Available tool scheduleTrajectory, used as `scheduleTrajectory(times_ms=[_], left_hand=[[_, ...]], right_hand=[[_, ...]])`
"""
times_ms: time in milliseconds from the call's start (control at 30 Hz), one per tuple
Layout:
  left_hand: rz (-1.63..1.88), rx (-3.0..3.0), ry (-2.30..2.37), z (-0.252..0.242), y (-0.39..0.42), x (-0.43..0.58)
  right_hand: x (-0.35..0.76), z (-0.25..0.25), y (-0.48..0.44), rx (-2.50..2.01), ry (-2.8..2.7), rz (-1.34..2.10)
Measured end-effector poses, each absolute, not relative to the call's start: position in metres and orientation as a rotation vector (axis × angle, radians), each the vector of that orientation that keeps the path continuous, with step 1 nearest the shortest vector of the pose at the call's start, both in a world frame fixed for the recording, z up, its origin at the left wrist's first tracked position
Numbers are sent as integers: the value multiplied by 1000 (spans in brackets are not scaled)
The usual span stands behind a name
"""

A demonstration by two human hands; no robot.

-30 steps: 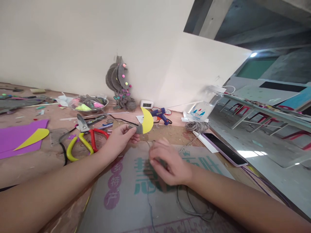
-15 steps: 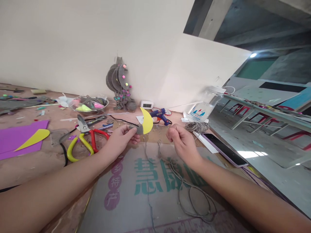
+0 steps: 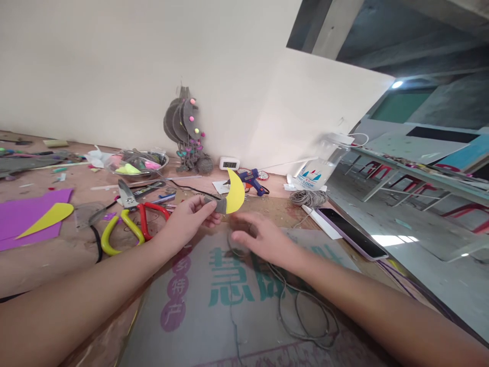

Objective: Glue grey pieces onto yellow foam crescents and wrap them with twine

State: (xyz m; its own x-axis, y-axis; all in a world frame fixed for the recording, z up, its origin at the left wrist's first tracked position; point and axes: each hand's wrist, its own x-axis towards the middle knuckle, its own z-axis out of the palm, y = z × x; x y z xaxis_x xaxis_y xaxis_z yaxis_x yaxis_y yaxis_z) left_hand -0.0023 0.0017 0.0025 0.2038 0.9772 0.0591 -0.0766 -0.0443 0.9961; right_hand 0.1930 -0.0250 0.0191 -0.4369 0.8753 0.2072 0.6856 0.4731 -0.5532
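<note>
Pinched between the thumb and fingers of my left hand (image 3: 196, 213) is a yellow crescent (image 3: 236, 192), its lower end wrapped in grey cord (image 3: 220, 205). Just right of and below the crescent, my right hand (image 3: 260, 237) has its fingers apart and slightly blurred; I see nothing gripped in it. A loose grey cord (image 3: 288, 290) hangs and loops over the printed board (image 3: 183, 336) beneath both hands. Part of the cord passes behind my right hand.
Scissors with red and yellow handles (image 3: 132, 229) and purple sheets (image 3: 23, 214) lie left. Behind are a blue glue gun (image 3: 252, 181), a small clock (image 3: 229, 163) and a hanging grey ornament (image 3: 185, 122). A cord coil (image 3: 308, 198), a phone (image 3: 351, 234) and a plastic jug (image 3: 321, 163) stand right.
My right hand has moved left and down toward the crescent, and its fingers have gone from a closed fist to spread. The crescent has tilted slightly and shifted right in my left hand.
</note>
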Motion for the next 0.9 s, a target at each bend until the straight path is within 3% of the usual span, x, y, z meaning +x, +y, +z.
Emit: scheduleTrajectory(times_ms=[333, 533, 800, 900], left_hand=[[1115, 1412, 1009, -1, 3, -2], [1118, 1503, 1021, -1, -1, -2], [1052, 1713, 1068, 1, -5, -1], [1040, 1763, 1056, 0, -6, 0]], right_hand=[[180, 18, -45, -842, -2565, 373], [184, 20, -47, -858, -2482, 420], [187, 16, -45, -887, -2031, 1112], [187, 13, -44, -985, -2009, 1107]])
